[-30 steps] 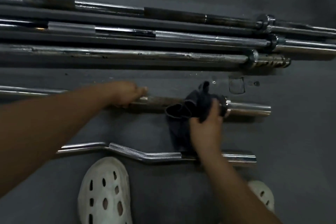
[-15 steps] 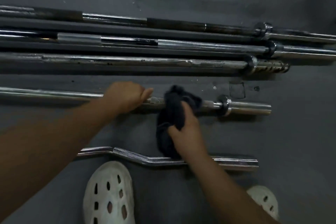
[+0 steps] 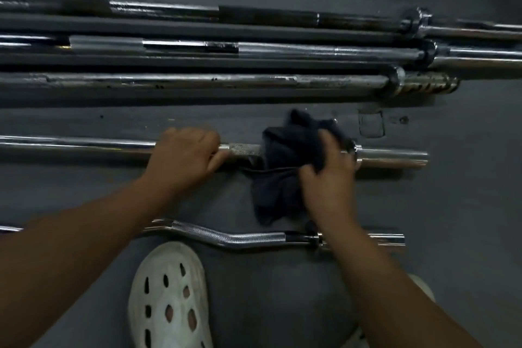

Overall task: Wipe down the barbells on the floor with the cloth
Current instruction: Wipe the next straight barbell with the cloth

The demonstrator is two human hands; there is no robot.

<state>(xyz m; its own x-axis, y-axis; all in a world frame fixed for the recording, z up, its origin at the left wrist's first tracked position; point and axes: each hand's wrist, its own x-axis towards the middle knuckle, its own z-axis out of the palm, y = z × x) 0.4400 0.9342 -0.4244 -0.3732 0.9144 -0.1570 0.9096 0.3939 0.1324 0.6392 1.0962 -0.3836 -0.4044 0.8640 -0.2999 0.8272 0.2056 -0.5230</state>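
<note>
A straight chrome barbell (image 3: 84, 145) lies across the middle of the dark floor. My left hand (image 3: 185, 154) grips its shaft near the knurled part. A dark cloth (image 3: 285, 155) is wrapped over the bar just left of the collar, and its loose end hangs toward me. My right hand (image 3: 329, 175) grips the cloth against the bar. The bar's sleeve (image 3: 392, 155) sticks out to the right of that hand. Closer to me lies a curved chrome curl bar (image 3: 226, 236), partly hidden behind my right forearm.
Three long barbells lie side by side at the back: a dark one (image 3: 254, 15), a chrome one (image 3: 310, 51) and a worn one (image 3: 197, 82). My white perforated clogs (image 3: 169, 299) stand on the floor below the curl bar.
My right hand has slid the cloth back to the right along the bar, toward the collar, after moving left half a second ago. My left hand has kept its grip.
</note>
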